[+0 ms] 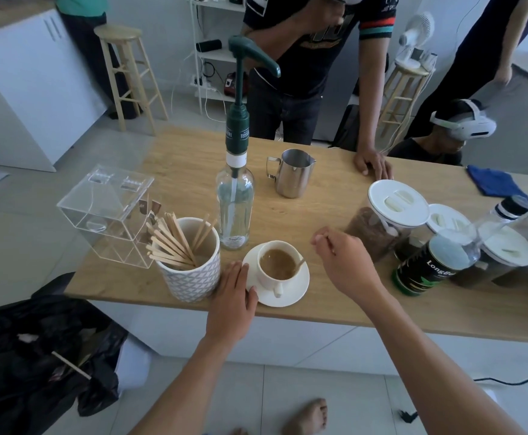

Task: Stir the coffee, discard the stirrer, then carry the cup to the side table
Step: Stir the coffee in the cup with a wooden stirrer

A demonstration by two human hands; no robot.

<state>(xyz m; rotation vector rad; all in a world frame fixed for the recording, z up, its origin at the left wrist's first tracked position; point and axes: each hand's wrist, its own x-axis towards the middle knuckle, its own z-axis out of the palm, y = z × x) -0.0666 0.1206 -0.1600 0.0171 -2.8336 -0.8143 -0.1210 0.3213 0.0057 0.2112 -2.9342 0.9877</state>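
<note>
Coffee counter: syrup pump bottle (236, 196), milk jug (292, 174)

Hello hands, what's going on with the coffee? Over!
Left hand flat, touching saucer. Right hand pinches stirrer, tip in cup. Pump bottle stands close behind.

A brushed steel jug (291, 174) is gleaming at centre frame on the matt wooden desk (193, 158), near a clear glass bottle (236, 211) and a glossy ceramic cup (266, 281).

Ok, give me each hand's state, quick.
Left hand: open, fingers flat, touching the round white saucer.
Right hand: pinching the thin wooden stirrer dipped in the white coffee cup.
</note>
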